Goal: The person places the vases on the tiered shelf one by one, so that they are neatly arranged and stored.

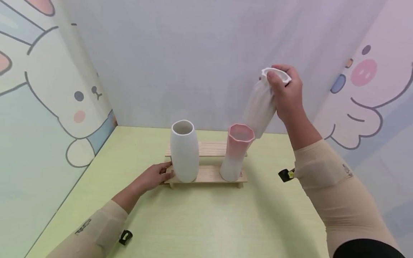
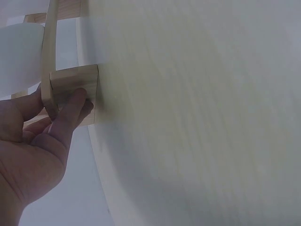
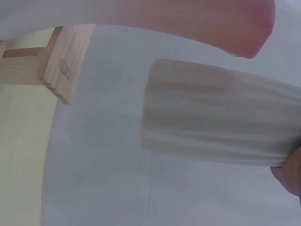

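Note:
My right hand [image 1: 288, 91] grips a white ribbed vase [image 1: 259, 107] by its rim, thumb at the mouth. The vase hangs tilted in the air behind and right of a pink-and-white vase [image 1: 237, 152]. In the right wrist view its base end [image 3: 188, 113] is off any surface. My left hand [image 1: 156, 176] holds the left end of a two-step wooden rack [image 1: 208, 173]; the left wrist view shows fingers about its end leg [image 2: 75, 77]. A smooth white vase [image 1: 184, 154] stands upright on the rack's front step beside that hand, and the pink-and-white one stands at the right end.
The rack's raised back step [image 1: 213, 148] lies behind the two standing vases. A pale yellow-green table [image 1: 200, 218] spreads beneath. Behind rises a grey-white backdrop [image 1: 177, 64], with cartoon-printed panels [image 1: 48, 96] at the sides.

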Available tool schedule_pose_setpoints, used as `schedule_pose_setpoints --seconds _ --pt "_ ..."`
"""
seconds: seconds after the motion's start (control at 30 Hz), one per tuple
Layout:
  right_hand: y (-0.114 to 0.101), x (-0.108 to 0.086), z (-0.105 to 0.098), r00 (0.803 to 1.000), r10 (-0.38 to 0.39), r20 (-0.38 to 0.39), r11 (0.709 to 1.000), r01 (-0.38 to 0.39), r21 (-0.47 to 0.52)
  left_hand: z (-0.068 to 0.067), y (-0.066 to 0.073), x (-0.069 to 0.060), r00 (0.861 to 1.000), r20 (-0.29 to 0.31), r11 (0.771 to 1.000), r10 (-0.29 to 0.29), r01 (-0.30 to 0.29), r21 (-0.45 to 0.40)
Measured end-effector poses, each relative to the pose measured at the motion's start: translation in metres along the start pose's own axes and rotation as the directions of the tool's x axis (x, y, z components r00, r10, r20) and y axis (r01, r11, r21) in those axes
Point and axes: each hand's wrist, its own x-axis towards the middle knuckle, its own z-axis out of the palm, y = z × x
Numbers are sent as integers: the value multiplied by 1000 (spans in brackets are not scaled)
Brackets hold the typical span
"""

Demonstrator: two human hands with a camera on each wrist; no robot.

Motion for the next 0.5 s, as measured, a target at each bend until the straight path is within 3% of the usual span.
schedule_pose_setpoints --seconds 0.5 --pt "8 8 35 998 -10 55 1000 11 -7 0 3 0 1000 -3 999 -7 7 -40"
